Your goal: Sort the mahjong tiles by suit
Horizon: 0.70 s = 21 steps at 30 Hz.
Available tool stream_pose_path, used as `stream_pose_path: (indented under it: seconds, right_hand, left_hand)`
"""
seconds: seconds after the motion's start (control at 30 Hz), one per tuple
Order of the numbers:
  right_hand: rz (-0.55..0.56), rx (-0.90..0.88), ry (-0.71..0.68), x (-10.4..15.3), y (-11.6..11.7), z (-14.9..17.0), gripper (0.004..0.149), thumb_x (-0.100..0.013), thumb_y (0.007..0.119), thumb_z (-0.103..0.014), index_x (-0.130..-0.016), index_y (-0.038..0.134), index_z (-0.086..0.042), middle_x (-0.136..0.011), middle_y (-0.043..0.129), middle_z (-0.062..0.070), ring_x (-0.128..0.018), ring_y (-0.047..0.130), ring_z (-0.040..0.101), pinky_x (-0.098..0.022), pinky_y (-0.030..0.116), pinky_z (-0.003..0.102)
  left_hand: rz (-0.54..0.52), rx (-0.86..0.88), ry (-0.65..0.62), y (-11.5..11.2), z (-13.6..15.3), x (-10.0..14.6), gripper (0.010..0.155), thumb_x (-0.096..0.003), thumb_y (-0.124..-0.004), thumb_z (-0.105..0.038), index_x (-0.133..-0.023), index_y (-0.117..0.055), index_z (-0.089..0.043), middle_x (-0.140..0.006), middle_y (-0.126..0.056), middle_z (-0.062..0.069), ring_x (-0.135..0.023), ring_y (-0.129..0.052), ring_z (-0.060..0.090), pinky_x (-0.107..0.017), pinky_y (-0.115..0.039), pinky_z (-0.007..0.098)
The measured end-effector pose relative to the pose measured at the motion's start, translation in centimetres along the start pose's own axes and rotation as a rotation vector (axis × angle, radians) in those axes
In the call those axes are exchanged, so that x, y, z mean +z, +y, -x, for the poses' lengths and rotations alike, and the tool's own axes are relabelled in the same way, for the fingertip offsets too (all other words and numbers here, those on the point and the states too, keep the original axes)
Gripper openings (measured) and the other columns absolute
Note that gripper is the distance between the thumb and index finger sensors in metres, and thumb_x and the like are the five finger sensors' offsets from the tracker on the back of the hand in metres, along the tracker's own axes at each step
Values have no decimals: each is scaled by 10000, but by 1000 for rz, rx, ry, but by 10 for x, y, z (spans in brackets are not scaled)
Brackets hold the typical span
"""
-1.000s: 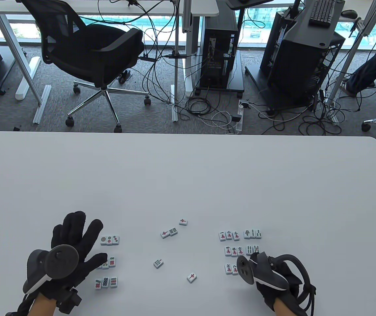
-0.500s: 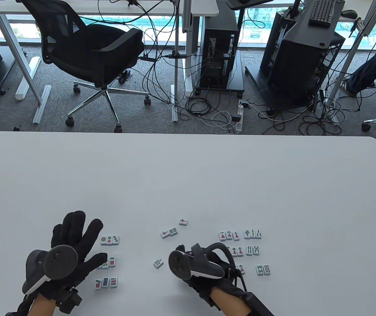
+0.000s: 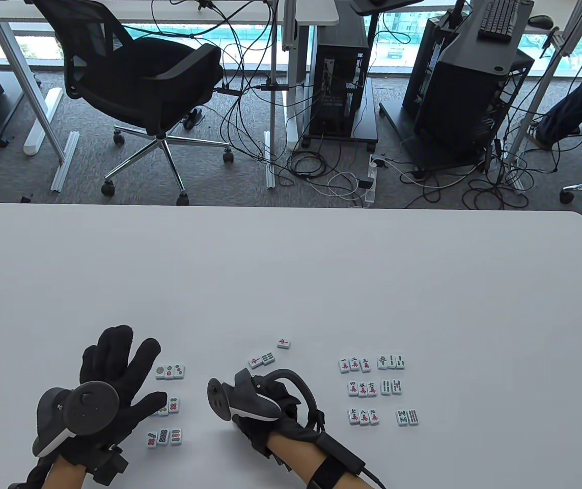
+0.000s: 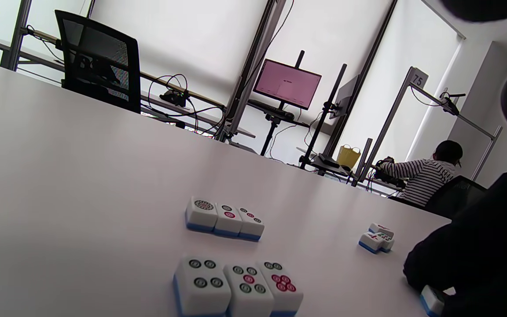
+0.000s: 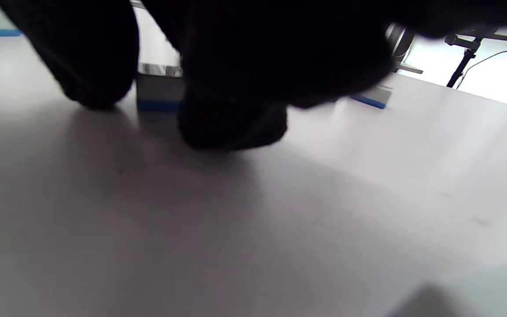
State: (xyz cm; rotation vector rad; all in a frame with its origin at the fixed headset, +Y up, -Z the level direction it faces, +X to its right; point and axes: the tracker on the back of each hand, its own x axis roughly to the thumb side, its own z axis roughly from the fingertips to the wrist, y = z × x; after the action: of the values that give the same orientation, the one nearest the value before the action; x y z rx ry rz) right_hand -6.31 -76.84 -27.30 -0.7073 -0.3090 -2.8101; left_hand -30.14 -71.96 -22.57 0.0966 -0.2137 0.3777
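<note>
The table view is bright and evenly lit, with daylight coming through the windows [image 3: 413, 20] at the top. The tabletop [image 3: 291, 275] shows hardly any shadow and no glare, and the tiles [image 3: 372, 388] read sharply. Straight lines bow a little toward the edges. The left wrist view is sharp, though the blinds [image 4: 183, 39] behind are washed out to white and the picture is tilted. The right wrist view is soft and smeared; the right hand [image 5: 236, 66] is a black, backlit mass close to the lens, casting a diffuse shadow on the tabletop [image 5: 280, 220], with blown-out light at the upper right.
</note>
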Motion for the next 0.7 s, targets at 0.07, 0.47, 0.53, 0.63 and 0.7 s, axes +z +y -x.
stream_pose_path:
  seconds: [0.07,0.47,0.53,0.63,0.7]
  right_hand:
    - [-16,-16,-13,0,0,-1,622,-399,817,-419,-820,777,37,-416,985,65,-123,919,130,-96,836,303]
    - [211,-29,-87,41,-23,50,598,-333,900,-371,-841,797,-71,-460,987,46,-172,937,124,-141,857,300]
    - [247,-46,-57,55,-30,73,596,-331,901,-365,-843,797,-78,-463,987,49,-174,937,125,-143,856,300]
    - [265,-43,-6,79,-34,117,592,-333,897,-363,-849,797,-91,-464,988,44,-175,937,122,-142,856,297]
    - [248,-31,33,91,-30,143,590,-340,892,-360,-858,790,-97,-473,986,42,-181,940,121,-147,859,295]
  left_hand:
    - [-4,1,-1,0,0,0,842,-374,-624,-745,-1078,-258,-464,-1111,100,-147,-1125,41,188,-804,-93,565]
    - [-6,2,-2,2,-1,1,842,-374,-623,-746,-1079,-257,-463,-1111,100,-147,-1125,41,188,-803,-93,565]
    - [-6,2,-1,2,-1,1,844,-376,-623,-745,-1080,-255,-461,-1111,99,-146,-1124,42,188,-804,-93,565]
    - [-2,-4,2,2,-1,1,844,-375,-623,-746,-1079,-256,-461,-1111,99,-146,-1124,42,189,-804,-93,565]
    - [3,-10,5,1,-1,1,844,-374,-623,-746,-1079,-255,-462,-1111,100,-146,-1125,41,188,-804,-93,565]
